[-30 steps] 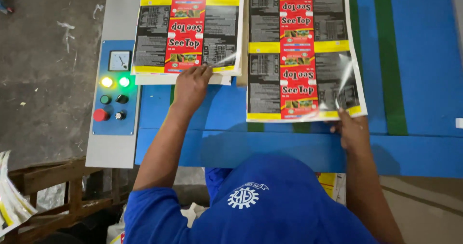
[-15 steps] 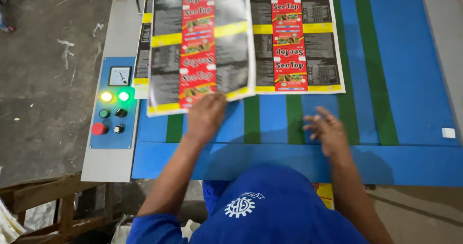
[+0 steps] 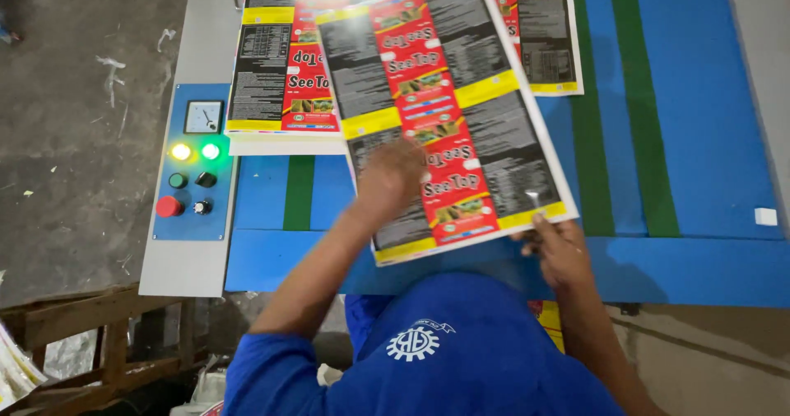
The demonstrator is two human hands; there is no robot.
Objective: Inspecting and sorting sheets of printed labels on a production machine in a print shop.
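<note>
A glossy printed sheet (image 3: 461,128) with black, red and yellow panels is lifted off the blue table and tilted, its near edge close to my chest. My left hand (image 3: 391,177) lies curled over the sheet's left side and holds it. My right hand (image 3: 559,251) pinches the sheet's near right corner. Under and behind the sheet, at the left, a stack of like sheets (image 3: 276,87) lies flat. Another printed sheet (image 3: 547,37) lies at the back right, partly covered by the lifted one.
The blue table (image 3: 708,136) has green stripes (image 3: 629,103) running away from me. At its left stands a grey console with a blue control panel (image 3: 191,165): a gauge, lit yellow and green lamps, a red button (image 3: 169,206), black knobs. A wooden frame (image 3: 74,334) stands at the lower left.
The sheet has been drawn off the left stack, toward me and to the right. My right hand left the bare table and took the sheet's near corner.
</note>
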